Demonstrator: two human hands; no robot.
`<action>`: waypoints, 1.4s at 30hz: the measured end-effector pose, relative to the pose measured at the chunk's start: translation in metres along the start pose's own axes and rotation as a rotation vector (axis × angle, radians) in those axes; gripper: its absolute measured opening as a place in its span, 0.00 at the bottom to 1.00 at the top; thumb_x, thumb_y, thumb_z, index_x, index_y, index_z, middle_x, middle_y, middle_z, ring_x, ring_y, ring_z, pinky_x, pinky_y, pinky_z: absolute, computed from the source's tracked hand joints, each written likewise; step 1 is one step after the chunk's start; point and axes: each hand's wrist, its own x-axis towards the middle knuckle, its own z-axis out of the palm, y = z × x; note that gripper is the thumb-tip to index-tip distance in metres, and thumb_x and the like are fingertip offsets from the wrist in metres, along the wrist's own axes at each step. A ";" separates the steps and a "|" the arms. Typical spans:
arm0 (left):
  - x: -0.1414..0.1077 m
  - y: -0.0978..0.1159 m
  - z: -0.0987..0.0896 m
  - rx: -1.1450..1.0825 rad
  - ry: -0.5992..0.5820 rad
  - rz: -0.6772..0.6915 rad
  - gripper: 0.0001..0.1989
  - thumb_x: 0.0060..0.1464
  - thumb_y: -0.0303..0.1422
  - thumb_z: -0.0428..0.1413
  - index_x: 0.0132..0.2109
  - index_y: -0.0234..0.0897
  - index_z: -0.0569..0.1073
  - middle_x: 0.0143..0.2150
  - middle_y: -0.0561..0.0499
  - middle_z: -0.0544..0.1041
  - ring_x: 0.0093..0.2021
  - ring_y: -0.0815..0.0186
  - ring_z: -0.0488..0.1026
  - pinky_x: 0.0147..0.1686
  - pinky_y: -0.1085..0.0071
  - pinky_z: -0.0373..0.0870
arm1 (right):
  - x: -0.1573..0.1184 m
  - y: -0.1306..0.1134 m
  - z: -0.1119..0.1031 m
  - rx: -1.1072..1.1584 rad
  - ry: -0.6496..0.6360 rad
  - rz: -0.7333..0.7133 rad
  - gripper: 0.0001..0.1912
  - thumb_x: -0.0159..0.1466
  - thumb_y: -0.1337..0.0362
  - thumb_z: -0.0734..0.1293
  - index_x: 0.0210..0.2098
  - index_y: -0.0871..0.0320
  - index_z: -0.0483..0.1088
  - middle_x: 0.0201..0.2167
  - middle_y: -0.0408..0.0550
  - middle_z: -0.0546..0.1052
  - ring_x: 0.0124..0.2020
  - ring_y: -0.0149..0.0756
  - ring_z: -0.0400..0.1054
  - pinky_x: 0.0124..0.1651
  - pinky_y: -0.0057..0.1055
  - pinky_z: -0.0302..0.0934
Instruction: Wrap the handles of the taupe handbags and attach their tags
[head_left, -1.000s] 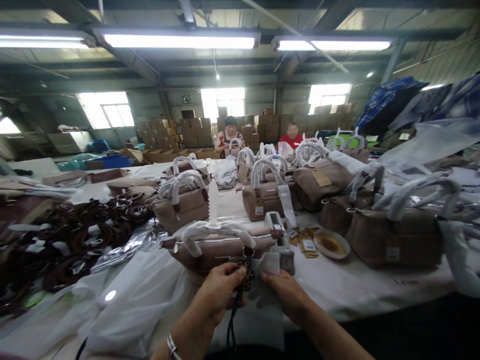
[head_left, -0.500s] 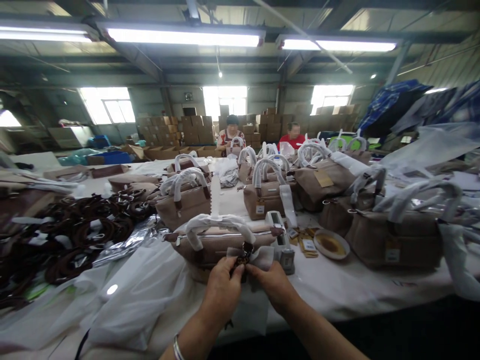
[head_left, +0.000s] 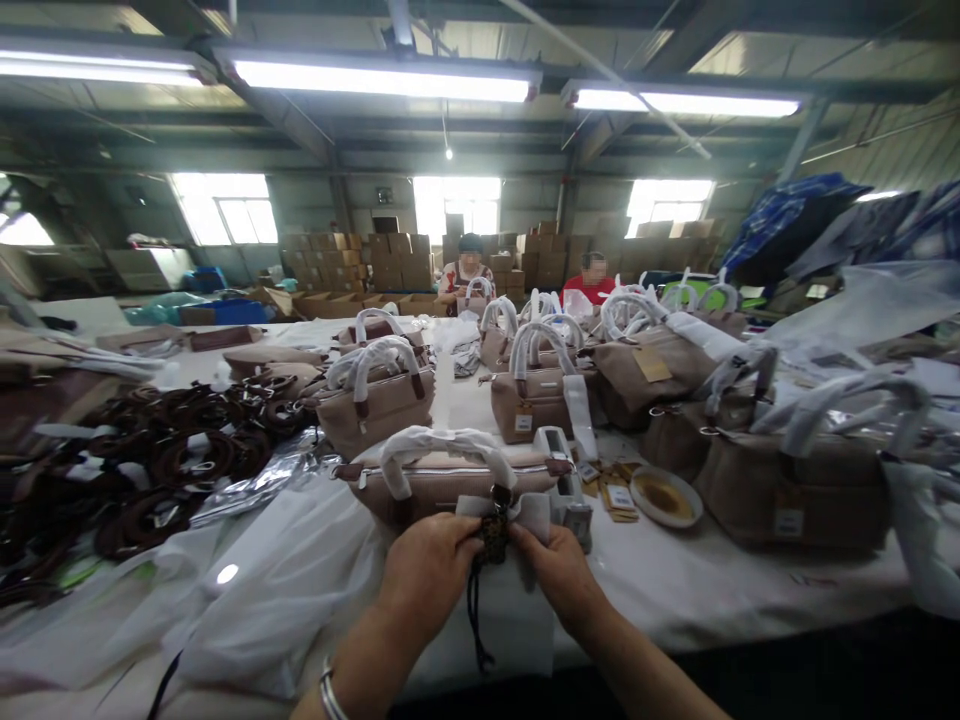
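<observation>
A beige handbag (head_left: 420, 495) with white-wrapped handles stands in front of me. At its near handle base hangs a small, dark yellow-and-black patterned charm (head_left: 493, 540), with a looped black cord (head_left: 474, 620) dangling below. My left hand (head_left: 426, 570) is closed, thumb and fingers pinching the charm's left side. On the other side my right hand (head_left: 559, 578) is closed too, pinching white wrapping paper (head_left: 534, 512) beside the charm. The fingertips are partly hidden.
Brown coiled straps (head_left: 191, 455) lie in a heap at left, near clear plastic bags (head_left: 277, 590). A grey device (head_left: 566, 485), tags (head_left: 619, 497) and a round dish (head_left: 666, 495) are at right. More handbags (head_left: 799, 490) stand around. Two people (head_left: 469, 275) sit across the table.
The patterned charm now shows more fully, and its black cord hangs down in view. My left hand has shifted left and lies flatter; my right hand has moved slightly right.
</observation>
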 end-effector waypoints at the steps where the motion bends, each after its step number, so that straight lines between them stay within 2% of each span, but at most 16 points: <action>1: -0.001 -0.002 0.003 0.045 0.045 0.002 0.09 0.52 0.32 0.60 0.41 0.46 0.82 0.41 0.46 0.81 0.44 0.53 0.75 0.46 0.66 0.61 | 0.000 0.001 -0.001 -0.006 -0.002 -0.002 0.28 0.54 0.40 0.69 0.25 0.63 0.74 0.19 0.46 0.73 0.22 0.34 0.65 0.25 0.29 0.59; 3: -0.004 -0.007 0.009 0.127 0.134 -0.002 0.14 0.52 0.33 0.61 0.47 0.47 0.80 0.42 0.45 0.80 0.45 0.51 0.74 0.47 0.65 0.61 | 0.001 0.003 -0.003 -0.019 -0.001 -0.015 0.28 0.55 0.39 0.69 0.25 0.62 0.74 0.19 0.46 0.74 0.22 0.35 0.65 0.26 0.29 0.59; 6: -0.007 -0.009 0.017 0.180 0.255 -0.033 0.21 0.50 0.35 0.63 0.52 0.42 0.75 0.37 0.45 0.78 0.40 0.51 0.74 0.43 0.65 0.62 | 0.002 0.003 -0.003 -0.061 0.018 -0.032 0.27 0.55 0.40 0.68 0.23 0.61 0.73 0.19 0.45 0.72 0.22 0.34 0.64 0.25 0.28 0.57; 9: -0.007 -0.007 0.020 0.125 0.337 -0.104 0.26 0.48 0.36 0.63 0.54 0.37 0.69 0.34 0.47 0.76 0.37 0.52 0.74 0.39 0.65 0.62 | 0.001 -0.001 -0.002 -0.155 0.045 -0.087 0.24 0.56 0.44 0.68 0.22 0.61 0.72 0.18 0.44 0.70 0.22 0.34 0.62 0.25 0.29 0.55; 12: -0.006 -0.006 0.018 0.030 0.356 -0.176 0.29 0.48 0.36 0.63 0.57 0.36 0.66 0.31 0.50 0.76 0.35 0.54 0.74 0.38 0.66 0.61 | -0.001 -0.008 -0.001 -0.235 0.066 -0.157 0.21 0.57 0.48 0.69 0.23 0.61 0.73 0.20 0.45 0.73 0.25 0.36 0.65 0.29 0.30 0.58; 14: -0.006 -0.007 0.016 -0.021 0.307 -0.178 0.22 0.49 0.37 0.62 0.52 0.38 0.71 0.31 0.50 0.77 0.35 0.56 0.74 0.38 0.68 0.61 | -0.003 -0.013 -0.001 -0.193 0.046 -0.157 0.19 0.56 0.49 0.71 0.29 0.61 0.76 0.25 0.48 0.77 0.28 0.40 0.69 0.32 0.31 0.61; 16: -0.006 -0.009 0.015 -0.034 0.242 -0.157 0.10 0.52 0.39 0.60 0.40 0.39 0.75 0.30 0.51 0.77 0.33 0.60 0.73 0.36 0.69 0.61 | -0.003 -0.017 0.000 -0.101 -0.001 -0.135 0.20 0.55 0.49 0.73 0.35 0.61 0.77 0.31 0.50 0.80 0.33 0.44 0.72 0.36 0.33 0.64; 17: -0.007 -0.011 0.015 -0.027 0.227 -0.150 0.08 0.53 0.39 0.59 0.35 0.39 0.75 0.29 0.52 0.76 0.31 0.62 0.71 0.35 0.70 0.61 | -0.003 -0.018 0.001 -0.059 -0.021 -0.122 0.22 0.54 0.49 0.73 0.37 0.62 0.78 0.33 0.51 0.81 0.35 0.45 0.73 0.37 0.33 0.65; 19: -0.008 -0.013 0.018 -0.012 0.246 -0.151 0.10 0.54 0.39 0.57 0.28 0.39 0.72 0.24 0.54 0.72 0.27 0.65 0.68 0.31 0.71 0.59 | -0.003 -0.019 0.003 -0.011 -0.039 -0.103 0.23 0.54 0.48 0.73 0.38 0.62 0.78 0.35 0.53 0.81 0.37 0.47 0.74 0.39 0.35 0.66; 23: -0.011 -0.015 0.025 -0.034 0.335 -0.174 0.11 0.53 0.37 0.55 0.26 0.39 0.68 0.21 0.56 0.67 0.24 0.68 0.63 0.28 0.72 0.56 | -0.001 -0.017 0.010 -0.015 -0.037 -0.079 0.24 0.54 0.46 0.73 0.36 0.63 0.79 0.32 0.54 0.81 0.35 0.47 0.74 0.38 0.35 0.67; 26: -0.012 -0.015 0.030 -0.082 0.355 -0.190 0.10 0.53 0.34 0.53 0.25 0.39 0.66 0.21 0.57 0.67 0.24 0.68 0.63 0.28 0.73 0.57 | 0.000 -0.012 0.011 -0.055 -0.013 -0.099 0.23 0.54 0.46 0.73 0.33 0.63 0.79 0.31 0.54 0.81 0.34 0.47 0.74 0.38 0.36 0.67; 31: -0.012 -0.017 0.034 -0.245 0.281 -0.171 0.10 0.54 0.37 0.55 0.27 0.39 0.67 0.23 0.56 0.67 0.26 0.68 0.64 0.29 0.73 0.60 | 0.000 -0.010 0.007 -0.172 0.072 -0.145 0.21 0.56 0.49 0.72 0.34 0.64 0.79 0.30 0.53 0.81 0.34 0.47 0.74 0.37 0.36 0.66; 35: -0.010 -0.019 0.028 -0.441 0.164 -0.194 0.13 0.49 0.41 0.61 0.28 0.37 0.71 0.25 0.54 0.70 0.29 0.67 0.66 0.31 0.73 0.62 | -0.005 -0.015 0.005 -0.298 0.122 -0.197 0.17 0.58 0.52 0.70 0.31 0.62 0.77 0.27 0.50 0.79 0.31 0.43 0.72 0.32 0.32 0.63; 37: -0.010 -0.019 0.023 -0.690 0.036 -0.276 0.15 0.46 0.42 0.64 0.32 0.35 0.74 0.29 0.52 0.74 0.31 0.66 0.69 0.33 0.72 0.64 | -0.008 -0.017 0.005 -0.342 0.114 -0.235 0.15 0.59 0.53 0.69 0.30 0.61 0.76 0.26 0.48 0.79 0.30 0.41 0.71 0.32 0.30 0.62; 39: -0.010 -0.020 0.018 -0.910 -0.101 -0.415 0.20 0.42 0.43 0.67 0.38 0.34 0.76 0.32 0.51 0.76 0.32 0.65 0.71 0.34 0.71 0.67 | -0.009 -0.017 0.007 -0.401 0.127 -0.270 0.14 0.60 0.54 0.68 0.29 0.61 0.75 0.26 0.46 0.77 0.29 0.39 0.69 0.31 0.29 0.61; 42: -0.012 -0.021 0.015 -1.068 -0.201 -0.566 0.22 0.42 0.44 0.68 0.40 0.34 0.76 0.33 0.49 0.77 0.31 0.65 0.73 0.32 0.70 0.68 | -0.011 -0.015 0.008 -0.468 0.153 -0.283 0.14 0.60 0.55 0.68 0.28 0.60 0.74 0.25 0.45 0.76 0.28 0.37 0.68 0.31 0.29 0.59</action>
